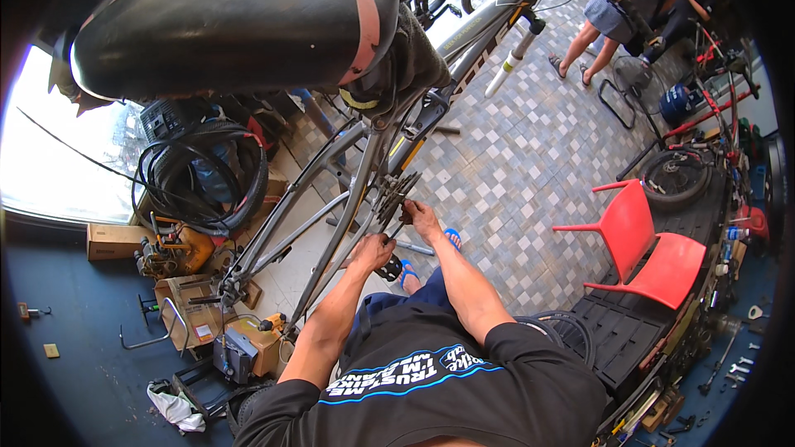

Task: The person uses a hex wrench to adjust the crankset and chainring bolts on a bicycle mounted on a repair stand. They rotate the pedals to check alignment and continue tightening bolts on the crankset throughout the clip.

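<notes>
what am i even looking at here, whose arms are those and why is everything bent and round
This is one picture from a wide fisheye camera worn on a person's head, looking down at their own hands. That lens bends straight lines toward the edges, so the round look is normal.

The two bare forearms coming up from the bottom belong to the wearer, who has a black shirt. A grey bicycle hangs in front of them, its black saddle filling the top of the view. The left hand is closed around a pedal, which shows just below the fist. The right hand touches the toothed chainring.

Around them: a patterned tiled floor, a red chair, coiled tyres on the left, and cardboard boxes. Another person stands at the top right.
</notes>
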`<state>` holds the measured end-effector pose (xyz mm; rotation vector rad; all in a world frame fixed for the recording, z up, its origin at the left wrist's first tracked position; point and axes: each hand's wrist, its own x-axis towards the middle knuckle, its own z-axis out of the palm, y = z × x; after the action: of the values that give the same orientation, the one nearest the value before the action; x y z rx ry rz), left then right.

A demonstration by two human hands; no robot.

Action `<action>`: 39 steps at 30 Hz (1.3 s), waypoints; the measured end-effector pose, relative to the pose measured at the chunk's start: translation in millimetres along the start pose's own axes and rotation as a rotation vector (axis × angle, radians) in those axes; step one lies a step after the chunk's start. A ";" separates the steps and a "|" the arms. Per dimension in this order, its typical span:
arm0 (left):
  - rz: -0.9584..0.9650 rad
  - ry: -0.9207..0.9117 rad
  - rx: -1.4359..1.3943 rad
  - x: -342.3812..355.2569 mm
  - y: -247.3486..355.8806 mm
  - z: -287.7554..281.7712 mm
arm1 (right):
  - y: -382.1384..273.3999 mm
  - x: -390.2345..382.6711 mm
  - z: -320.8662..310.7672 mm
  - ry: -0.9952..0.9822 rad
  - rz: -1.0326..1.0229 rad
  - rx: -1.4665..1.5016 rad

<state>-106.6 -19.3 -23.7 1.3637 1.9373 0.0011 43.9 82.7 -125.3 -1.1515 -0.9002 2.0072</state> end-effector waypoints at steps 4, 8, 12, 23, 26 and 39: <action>-0.012 -0.008 -0.001 -1.1 6.4 -2.0 | -1.8 -1.6 0.1 -0.017 0.124 0.276; 0.025 0.045 -0.043 -3.8 6.7 -3.2 | -4.9 -10.3 7.3 0.011 0.167 0.370; 0.007 0.042 -0.057 -5.8 -4.0 0.9 | -10.0 -16.4 16.7 0.093 0.258 0.353; 0.040 0.028 -0.025 4.8 0.9 4.2 | 14.6 10.6 3.9 0.076 0.214 0.542; -0.027 -0.032 -0.012 3.1 -2.5 1.5 | 8.4 7.0 16.5 0.066 0.250 0.615; -0.027 -0.031 -0.041 -7.1 3.3 -7.4 | -1.6 5.7 29.2 0.151 0.341 0.752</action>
<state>-107.2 -20.6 -13.0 1.3034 1.9191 0.0061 15.8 81.1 -115.5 -1.0228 0.1611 2.1847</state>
